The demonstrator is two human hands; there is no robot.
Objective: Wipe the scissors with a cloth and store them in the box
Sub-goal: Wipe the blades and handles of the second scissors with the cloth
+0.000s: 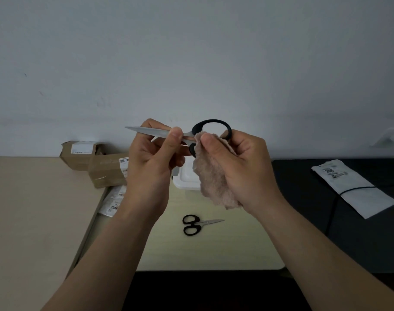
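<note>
both hands are up in front of the wall (191, 63), above the table (214, 248), working on 1 pair of big scissors (151, 131). the left hand (151, 158) pinches the blades: its thumb lies on top of the steel near the pivot and the fingers curl under it. the blades are together, nearly level, with the tip pointing left past the fingers. the black handles sit to the right, the larger loop uppermost. the right hand (243, 167) grips a fuzzy pinkish-beige cloth (214, 182). its thumb presses a corner against the scissors just where blade meets handle, and the rest of the cloth hangs down over the palm. so the big scissors are in the air, held between both hands.

the box (184, 178) is white and stands on the table behind and below the hands. they and the cloth hide most of it, so i cannot tell if its lid is on. nearer the person, 1 pair of small scissors (195, 224) with black handles lies flat on the pale table, blades shut and pointing right, well apart from both hands.

to the left, 2 brown cartons (106, 171) with white labels stand by the wall, and a labelled packet (113, 203) lies just in front of them. to the right is a dark surface (303, 198) with a white pouch (353, 189) on it and a thin black cable (335, 203) running across the pouch.
</note>
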